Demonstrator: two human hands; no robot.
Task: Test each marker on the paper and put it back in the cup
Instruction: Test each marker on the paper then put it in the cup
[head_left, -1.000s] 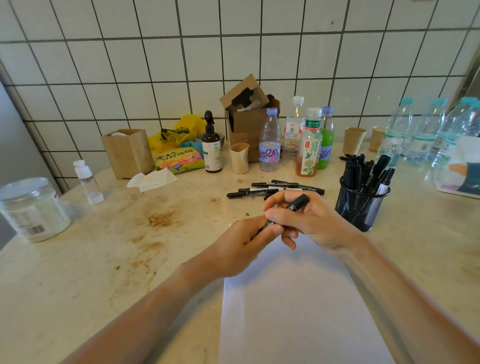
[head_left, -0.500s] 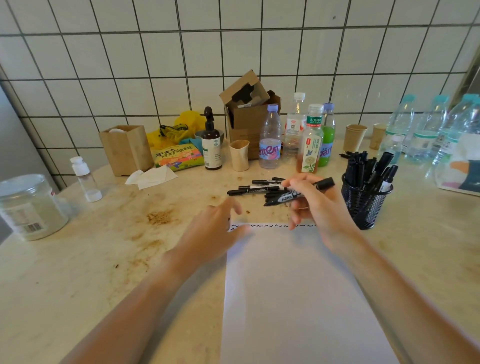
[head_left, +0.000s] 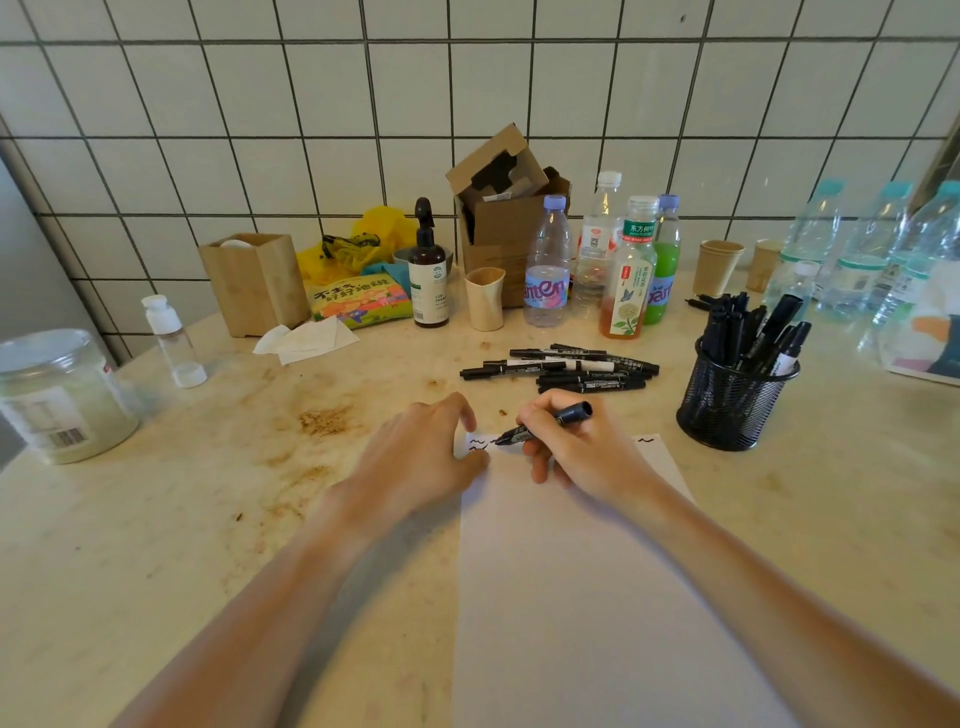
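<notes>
The marker (head_left: 540, 424) lies slanted in the right hand (head_left: 582, 447), fingers curled round its barrel, its tip down on the top edge of the paper (head_left: 597, 597) beside black squiggles. The left hand (head_left: 421, 457) rests with loosely bent fingers on the paper's top left corner, pinning it to the surface (head_left: 208, 519); it grips nothing. Just beyond both hands lies a loose pile of markers (head_left: 566, 369). To the right stands the black mesh cup (head_left: 727, 405), full of upright markers, well clear of the paper. Bottles (head_left: 628, 275) and a cardboard box (head_left: 504, 208) line the tiled wall behind.
</notes>
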